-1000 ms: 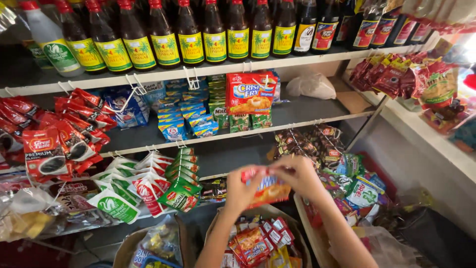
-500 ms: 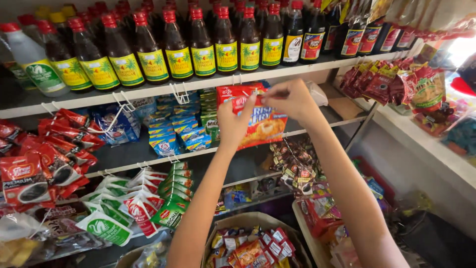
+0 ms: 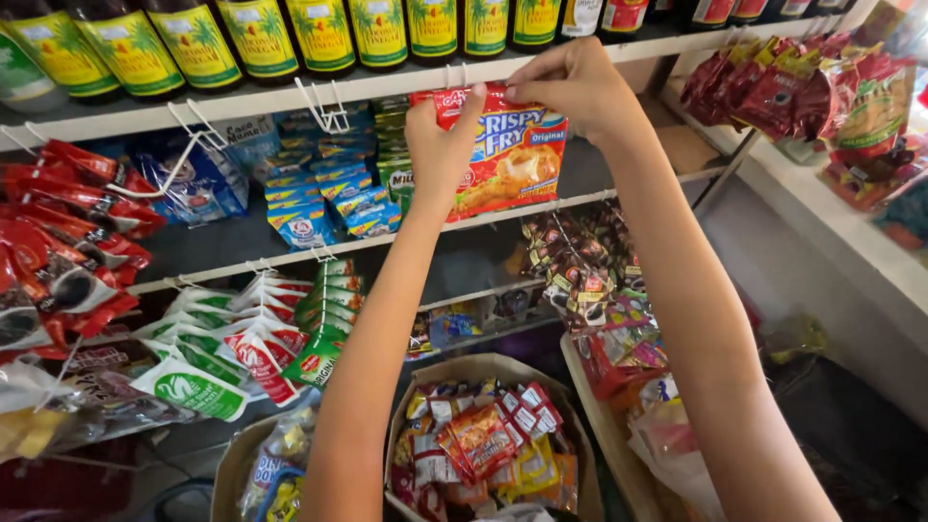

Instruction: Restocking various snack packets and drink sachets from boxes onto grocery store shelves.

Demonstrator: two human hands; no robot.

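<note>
Both my arms reach up to a red and orange packet of breading mix (image 3: 510, 159) that hangs under the top shelf (image 3: 290, 95). My left hand (image 3: 441, 143) pinches the packet's top left corner. My right hand (image 3: 572, 85) grips its top right edge, close to a white wire hook (image 3: 454, 73) on the shelf edge. More packets of the same kind seem to hang behind it. Below my arms stands a cardboard box (image 3: 488, 372) with several small red and yellow sachets (image 3: 480, 440).
Bottles with yellow labels (image 3: 256, 34) line the top shelf. Red sachets (image 3: 58, 232) hang at the left, blue packets (image 3: 304, 203) and green and white pouches (image 3: 251, 338) in the middle. Empty white hooks (image 3: 324, 106) stick out. A side shelf with red bags (image 3: 773, 92) runs along the right.
Both hands have gone up from the box level to the top shelf edge with the red and orange packet, and the view has moved in closer to the shelves.
</note>
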